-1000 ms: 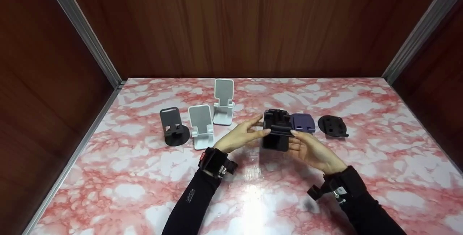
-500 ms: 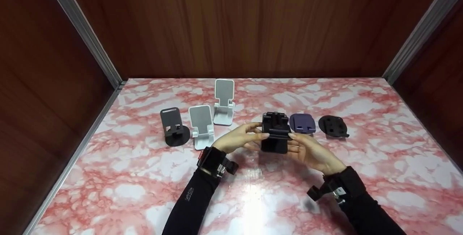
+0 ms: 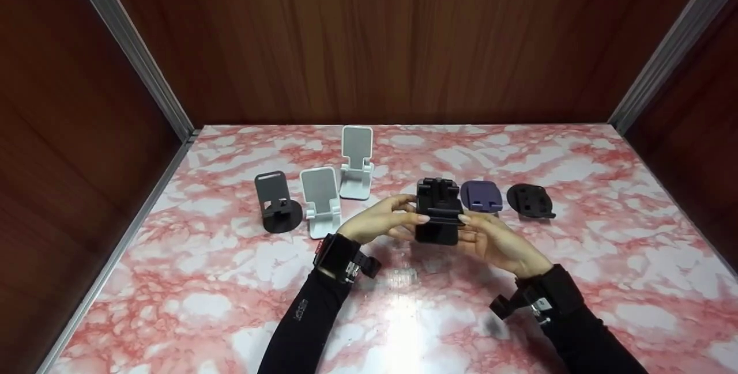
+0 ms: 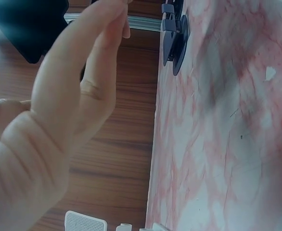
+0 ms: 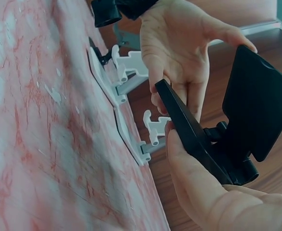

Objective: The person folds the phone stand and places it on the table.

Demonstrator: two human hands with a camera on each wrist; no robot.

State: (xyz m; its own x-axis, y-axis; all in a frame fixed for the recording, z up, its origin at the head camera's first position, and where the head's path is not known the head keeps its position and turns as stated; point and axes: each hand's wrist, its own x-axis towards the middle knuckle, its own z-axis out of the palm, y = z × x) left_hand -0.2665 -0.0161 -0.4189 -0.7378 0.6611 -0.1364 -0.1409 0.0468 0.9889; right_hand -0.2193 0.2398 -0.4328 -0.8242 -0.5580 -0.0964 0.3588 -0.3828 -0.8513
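Holding a black folding phone stand (image 3: 438, 212) just above the marble table (image 3: 230, 282), both hands grip it at once: the left hand (image 3: 380, 221) pinches its left edge with thumb and fingers curled round it, and the right hand (image 3: 496, 241) cradles its base and right edge. Judging from the wrist view, the stand (image 5: 227, 134) is half unfolded, so a steady base and slow pressure on the upper plate, fingertips clear of the hinge, seem wise. Just behind lie a purple stand (image 3: 481, 195) and a black disc-shaped stand (image 3: 530, 200); to the left, well apart, a grey stand (image 3: 277, 208) and two white stands (image 3: 323, 201) are upright.
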